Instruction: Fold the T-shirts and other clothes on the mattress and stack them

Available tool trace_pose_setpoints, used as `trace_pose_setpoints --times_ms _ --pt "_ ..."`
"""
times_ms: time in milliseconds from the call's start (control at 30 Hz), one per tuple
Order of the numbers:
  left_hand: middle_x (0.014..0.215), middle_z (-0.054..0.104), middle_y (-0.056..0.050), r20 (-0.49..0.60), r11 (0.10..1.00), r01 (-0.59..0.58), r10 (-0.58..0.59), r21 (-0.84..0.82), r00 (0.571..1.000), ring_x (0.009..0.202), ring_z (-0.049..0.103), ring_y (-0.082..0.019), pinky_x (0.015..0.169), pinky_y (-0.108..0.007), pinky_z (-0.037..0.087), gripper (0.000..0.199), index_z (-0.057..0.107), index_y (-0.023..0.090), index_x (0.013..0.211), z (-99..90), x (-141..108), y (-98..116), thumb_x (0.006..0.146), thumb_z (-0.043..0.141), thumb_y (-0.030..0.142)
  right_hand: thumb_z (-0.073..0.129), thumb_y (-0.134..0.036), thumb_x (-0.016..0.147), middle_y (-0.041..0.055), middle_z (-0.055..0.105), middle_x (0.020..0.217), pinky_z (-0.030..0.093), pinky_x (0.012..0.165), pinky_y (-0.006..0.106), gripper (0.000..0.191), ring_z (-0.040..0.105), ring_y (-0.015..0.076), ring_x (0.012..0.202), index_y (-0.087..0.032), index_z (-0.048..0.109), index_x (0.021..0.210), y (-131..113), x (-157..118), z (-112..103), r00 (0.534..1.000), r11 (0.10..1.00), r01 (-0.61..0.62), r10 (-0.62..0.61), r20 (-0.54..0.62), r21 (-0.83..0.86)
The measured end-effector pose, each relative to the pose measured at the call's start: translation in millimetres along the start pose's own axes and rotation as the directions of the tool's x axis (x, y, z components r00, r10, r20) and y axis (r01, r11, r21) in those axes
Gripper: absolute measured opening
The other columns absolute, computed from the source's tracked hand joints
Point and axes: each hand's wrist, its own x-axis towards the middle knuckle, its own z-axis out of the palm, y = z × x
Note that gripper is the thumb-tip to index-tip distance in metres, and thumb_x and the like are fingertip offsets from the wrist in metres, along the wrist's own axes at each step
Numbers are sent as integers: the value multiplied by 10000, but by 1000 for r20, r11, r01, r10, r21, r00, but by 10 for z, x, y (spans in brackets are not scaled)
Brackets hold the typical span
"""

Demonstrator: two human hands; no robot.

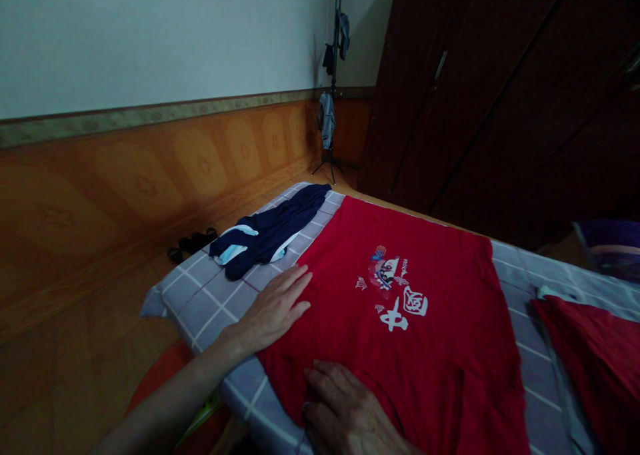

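A red T-shirt [450, 288] is spread on the bed, with a cartoon print and white characters on its front. My left hand [273, 308] rests on the shirt's left edge, palm down, fingers stretched out and slightly apart. Closer to me, my right hand [345, 408] lies over the near left part of the shirt, its fingers slightly bent and apart on the cloth. Around this hand the fabric is wrinkled. Neither hand visibly grips anything.
Dark navy clothing with light-blue parts [273, 232] lies rumpled at the bed's far left. Another red garment [595, 355] is at the right on the checked grey sheet [205, 308]. Beyond stand a coat rack [334, 75] and dark wardrobe [480, 95]. Dark footwear [193, 243] sits on the floor.
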Motion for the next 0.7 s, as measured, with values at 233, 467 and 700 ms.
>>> trace_pose_setpoints --times_ms 233,467,700 --pt "1543 116 -117 243 989 -133 113 67 963 1421 92 -242 1149 -451 146 670 121 156 1482 160 -26 -23 947 349 489 538 -248 890 19 610 1223 429 979 303 103 542 194 1138 -213 635 888 -18 -20 -25 999 1000 -23 22 43 21" --pt "1550 92 -85 261 976 -197 167 93 951 1422 63 -256 1149 -492 79 613 145 235 1479 148 -22 -48 952 367 457 477 -318 922 60 534 1328 380 1041 333 226 459 206 1244 -193 622 1043 -51 38 -222 978 994 -55 35 204 91" --pt "1552 66 -77 474 973 -229 219 -37 853 1414 94 -288 1127 -485 205 820 74 275 1481 -169 -244 36 849 544 502 524 -347 893 60 553 1313 458 975 318 305 514 210 1198 -216 600 1157 -108 -265 -1073 979 986 -139 151 135 -94"
